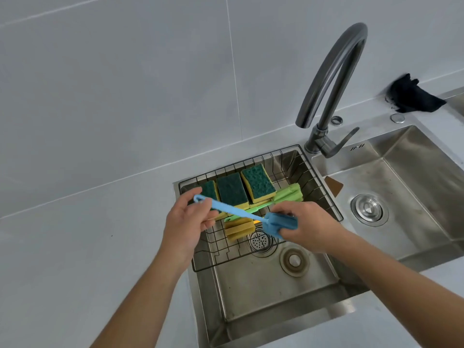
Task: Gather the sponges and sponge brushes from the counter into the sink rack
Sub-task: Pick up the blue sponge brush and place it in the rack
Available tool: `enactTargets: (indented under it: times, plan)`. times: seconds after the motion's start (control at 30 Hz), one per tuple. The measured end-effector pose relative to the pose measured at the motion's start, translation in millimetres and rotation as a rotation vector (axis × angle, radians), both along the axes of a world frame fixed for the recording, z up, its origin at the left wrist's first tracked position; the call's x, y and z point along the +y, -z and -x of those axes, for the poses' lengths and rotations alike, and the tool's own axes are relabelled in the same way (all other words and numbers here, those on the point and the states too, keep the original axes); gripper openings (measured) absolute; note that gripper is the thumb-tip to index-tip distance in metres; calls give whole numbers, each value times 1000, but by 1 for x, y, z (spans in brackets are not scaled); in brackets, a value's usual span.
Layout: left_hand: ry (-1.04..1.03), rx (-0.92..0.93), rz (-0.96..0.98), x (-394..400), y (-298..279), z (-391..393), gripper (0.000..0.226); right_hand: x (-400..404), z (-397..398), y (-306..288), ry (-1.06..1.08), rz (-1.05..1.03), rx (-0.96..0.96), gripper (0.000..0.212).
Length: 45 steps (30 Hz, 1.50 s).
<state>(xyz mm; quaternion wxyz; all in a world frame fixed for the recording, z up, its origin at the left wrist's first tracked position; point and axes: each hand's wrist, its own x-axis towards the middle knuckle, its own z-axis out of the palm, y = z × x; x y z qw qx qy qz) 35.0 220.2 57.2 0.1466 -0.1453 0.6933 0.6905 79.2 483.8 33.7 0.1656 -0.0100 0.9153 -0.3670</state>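
Pale grey surface (75, 247) surrounds your steel sink (263, 297), where a black wire rack (251, 257) holds green-and-yellow sponges (258, 183) and a green sponge brush (288, 193). Above it, your left hand (184, 227) pinches the blue sponge brush (251, 217) by its handle end; your right hand (308, 227) has its fingers curled round the foam head.

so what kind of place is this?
Most likely a home kitchen: a stainless double sink with a gooseneck faucet, grey wall tiles, and a wire sink rack holding scrub sponges.
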Motion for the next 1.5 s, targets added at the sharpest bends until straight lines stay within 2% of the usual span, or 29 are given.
enactTargets:
  times: [0.13, 0.23, 0.37, 0.53, 0.7, 0.83, 1.07, 1.37, 1.5]
  plan:
    - [19, -20, 152, -2, 12, 4, 22, 8, 14, 5, -114, -85, 51, 39]
    - [61, -107, 336, -2, 31, -4, 21, 16, 26, 12, -204, -180, 68, 42]
    - [114, -222, 431, -2, 54, -14, 16, 21, 37, 23, -317, -286, 20, 44]
    - [310, -203, 644, 5, 74, -11, 15, 20, 47, 40, -414, -345, -26, 41]
    - [514, -179, 818, 10, 89, -1, 13, 22, 54, 56, -423, -343, -105, 39]
    - [547, -261, 843, 12, 97, 16, 27, 25, 56, 68, -417, -355, -129, 40]
    - [746, -320, 972, 18, 112, 26, 20, 26, 59, 85, -372, -348, -110, 43]
    - [743, -402, 992, 19, 132, 32, 18, 19, 60, 93, -355, -391, -135, 48]
    - [763, -413, 990, 19, 136, 34, 17, 22, 60, 90, -361, -414, -141, 42]
